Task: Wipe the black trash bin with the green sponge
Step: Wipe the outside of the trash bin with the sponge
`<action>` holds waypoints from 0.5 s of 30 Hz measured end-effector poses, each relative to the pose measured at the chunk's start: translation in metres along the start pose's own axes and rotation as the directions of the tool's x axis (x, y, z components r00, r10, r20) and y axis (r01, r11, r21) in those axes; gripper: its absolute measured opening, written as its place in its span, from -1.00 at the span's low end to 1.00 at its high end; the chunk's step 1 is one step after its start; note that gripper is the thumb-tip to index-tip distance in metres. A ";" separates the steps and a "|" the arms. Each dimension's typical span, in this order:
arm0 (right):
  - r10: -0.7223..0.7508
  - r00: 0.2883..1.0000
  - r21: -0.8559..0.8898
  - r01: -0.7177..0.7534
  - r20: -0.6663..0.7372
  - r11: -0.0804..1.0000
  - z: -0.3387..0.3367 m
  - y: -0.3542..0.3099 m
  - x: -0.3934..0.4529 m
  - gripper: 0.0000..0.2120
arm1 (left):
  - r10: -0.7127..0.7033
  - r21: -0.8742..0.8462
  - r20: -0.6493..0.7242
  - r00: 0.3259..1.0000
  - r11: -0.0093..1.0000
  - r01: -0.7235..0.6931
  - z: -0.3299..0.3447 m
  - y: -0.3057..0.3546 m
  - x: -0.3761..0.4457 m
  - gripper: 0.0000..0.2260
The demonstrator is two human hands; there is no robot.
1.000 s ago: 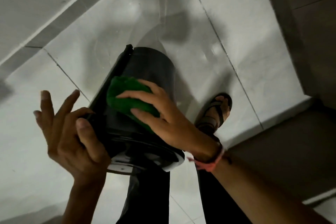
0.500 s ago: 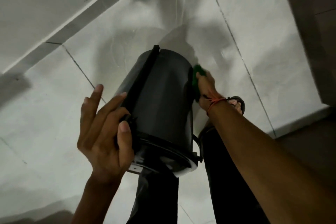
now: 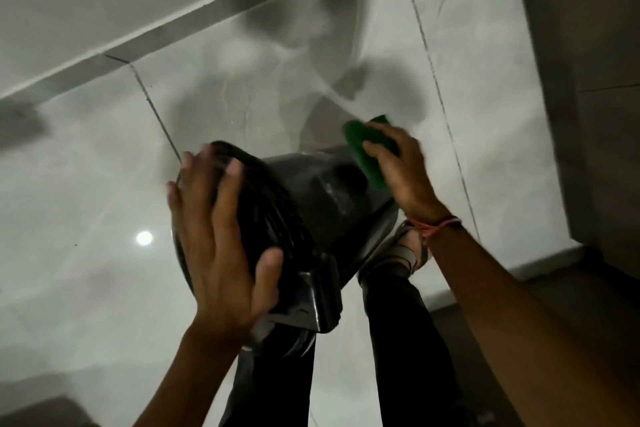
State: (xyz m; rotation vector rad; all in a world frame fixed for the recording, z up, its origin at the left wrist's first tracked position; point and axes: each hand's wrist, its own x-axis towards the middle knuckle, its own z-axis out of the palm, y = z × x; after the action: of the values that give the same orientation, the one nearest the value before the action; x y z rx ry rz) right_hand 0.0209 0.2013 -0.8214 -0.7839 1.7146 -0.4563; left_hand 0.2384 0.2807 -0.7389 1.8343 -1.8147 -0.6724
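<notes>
The black trash bin (image 3: 325, 218) is held in the air above the floor, tipped on its side. Its lid end points toward me at the lower left. My left hand (image 3: 221, 239) lies flat with spread fingers over the ribbed near end of the bin and grips it. My right hand (image 3: 401, 170) is shut on the green sponge (image 3: 365, 152), which it presses against the bin's far right side. The picture is motion-blurred.
Below lies a glossy pale tiled floor (image 3: 104, 218) with dark grout lines. A wall base runs along the upper left. A darker wall or step (image 3: 595, 114) stands at the right. My dark trouser legs and a sandalled foot (image 3: 405, 253) are under the bin.
The bin has been turned and tipped, so its lid end now faces me. My left hand shifted from the bin's side to its near end. The sponge moved up along the right side.
</notes>
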 end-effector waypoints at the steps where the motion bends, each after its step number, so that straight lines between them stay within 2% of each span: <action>1: -0.028 0.997 -0.054 0.032 0.066 0.998 0.013 -0.003 -0.004 -0.65 | -0.198 -0.038 -0.032 0.980 0.980 0.197 0.002 0.001 0.001 -0.24; 2: -0.084 0.991 -0.108 0.096 0.107 0.990 0.025 -0.006 -0.014 -0.66 | -0.366 -0.083 -0.030 0.930 0.928 0.363 0.004 0.001 0.002 -0.22; 3: -0.153 0.980 -0.140 0.170 0.125 0.975 0.035 -0.008 -0.027 -0.65 | -0.475 -0.114 -0.007 0.880 0.875 0.471 0.005 -0.003 0.001 -0.25; 4: -0.221 0.967 -0.131 0.238 0.128 0.963 0.041 -0.010 -0.042 -0.64 | -0.525 -0.120 0.016 0.851 0.844 0.523 0.005 -0.007 0.000 -0.30; 6: -0.328 0.935 -0.069 0.339 0.134 0.938 0.043 -0.001 -0.075 -0.66 | -0.532 -0.116 0.044 0.846 0.838 0.533 0.003 -0.018 -0.002 -0.38; 8: -0.388 0.913 -0.099 0.401 0.124 0.911 0.039 0.021 -0.102 -0.67 | -0.510 -0.126 0.078 0.856 0.847 0.516 -0.001 -0.028 -0.005 -0.41; 9: -0.377 0.920 -0.144 0.390 0.109 0.910 0.036 0.036 -0.109 -0.68 | -0.494 -0.125 0.103 0.863 0.854 0.504 -0.003 -0.031 -0.008 -0.42; 11: -0.242 0.970 -0.181 0.245 0.038 0.953 0.030 0.053 -0.107 -0.67 | -0.452 -0.125 0.155 0.878 0.873 0.471 -0.005 -0.032 -0.016 -0.41; 13: -0.119 0.992 -0.151 0.111 -0.050 0.982 0.032 0.051 -0.083 -0.59 | -0.428 -0.136 0.168 0.888 0.882 0.451 -0.005 -0.031 -0.024 -0.38; 15: -0.061 0.991 -0.122 0.047 -0.117 0.991 0.040 0.036 -0.051 -0.59 | -0.418 -0.131 0.153 0.896 0.890 0.437 -0.004 -0.029 -0.029 -0.35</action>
State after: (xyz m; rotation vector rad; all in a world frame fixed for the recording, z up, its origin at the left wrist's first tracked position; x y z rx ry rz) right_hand 0.0563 0.2666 -0.8210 -0.9063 1.8501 -0.4495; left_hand 0.2630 0.3099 -0.7541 2.1385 -1.3744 -1.0792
